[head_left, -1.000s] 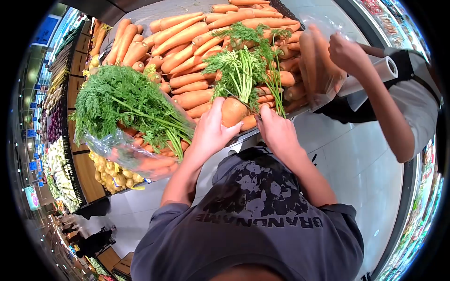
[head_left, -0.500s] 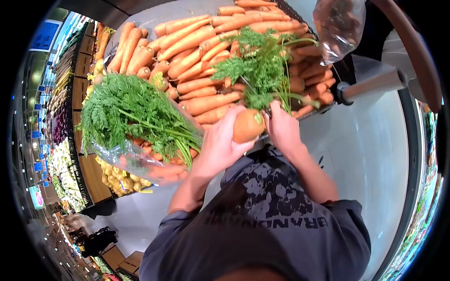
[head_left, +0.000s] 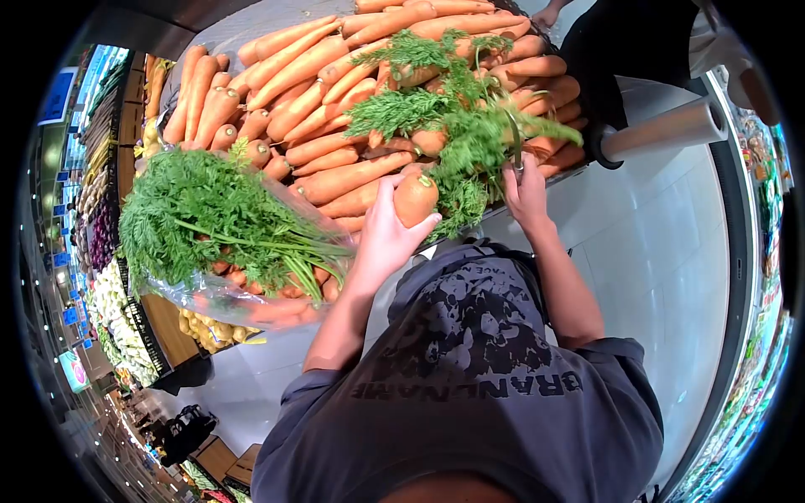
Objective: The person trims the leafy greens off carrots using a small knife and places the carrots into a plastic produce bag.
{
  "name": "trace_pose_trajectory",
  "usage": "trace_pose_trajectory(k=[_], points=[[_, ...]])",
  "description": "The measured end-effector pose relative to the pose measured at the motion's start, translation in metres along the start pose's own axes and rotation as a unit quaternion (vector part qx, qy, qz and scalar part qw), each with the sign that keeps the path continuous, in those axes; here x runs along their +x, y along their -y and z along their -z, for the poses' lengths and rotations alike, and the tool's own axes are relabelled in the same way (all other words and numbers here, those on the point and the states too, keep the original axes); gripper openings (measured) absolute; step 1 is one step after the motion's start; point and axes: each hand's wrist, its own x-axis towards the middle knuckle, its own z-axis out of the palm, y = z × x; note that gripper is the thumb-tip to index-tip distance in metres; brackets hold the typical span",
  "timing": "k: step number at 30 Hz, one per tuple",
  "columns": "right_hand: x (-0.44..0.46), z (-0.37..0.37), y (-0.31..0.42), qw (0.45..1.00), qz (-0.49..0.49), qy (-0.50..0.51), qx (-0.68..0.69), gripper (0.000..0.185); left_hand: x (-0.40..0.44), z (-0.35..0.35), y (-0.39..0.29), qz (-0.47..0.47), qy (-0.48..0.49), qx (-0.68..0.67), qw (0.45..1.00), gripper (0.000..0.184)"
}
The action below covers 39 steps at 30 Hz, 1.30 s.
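Observation:
A thick orange carrot (head_left: 415, 199) is gripped in my left hand (head_left: 390, 235), its trimmed crown facing up. My right hand (head_left: 526, 193) is closed around the handle of a small knife with a curved blade (head_left: 515, 134). Loose carrot greens (head_left: 470, 155) lie beside the blade, partly blurred by motion, over the pile of carrots (head_left: 352, 172). Left of my left hand sits a clear plastic bag (head_left: 222, 306) with carrots inside and a big bunch of leafy tops (head_left: 201, 197) in it.
A roll of plastic bags (head_left: 662, 138) juts out right of the carrot display. Another person's hand (head_left: 549, 15) and dark clothing (head_left: 629, 42) are at the upper right. Potatoes (head_left: 214, 329) and vegetable shelves line the left.
My right hand has moved right and up from the carrot with the knife, and greens now lie apart from the crown. My left hand moved slightly left. The other person's bag left the upper right.

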Motion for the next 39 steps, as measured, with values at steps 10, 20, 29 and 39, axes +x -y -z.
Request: trace_pose_trajectory(k=[10, 20, 29, 39], points=[[-0.008, 0.042, -0.003, 0.996, -0.041, 0.068, 0.037, 0.02, 0.019, -0.034, 0.04, -0.083, 0.049, -0.094, 0.991, 0.065], [0.025, 0.043, 0.04, 0.942, 0.027, 0.259, -0.213, 0.122, -0.004, -0.018, 0.026, -0.035, 0.027, -0.147, 0.988, 0.07], [0.041, 0.013, 0.031, 0.956, 0.087, 0.12, -0.254, 0.079, -0.055, 0.002, 0.041, 0.053, -0.071, -0.133, 0.987, 0.065], [0.083, 0.045, 0.062, 0.951, 0.024, 0.175, -0.256, 0.041, -0.06, 0.006, 0.039, 0.021, -0.074, -0.193, 0.978, 0.065]])
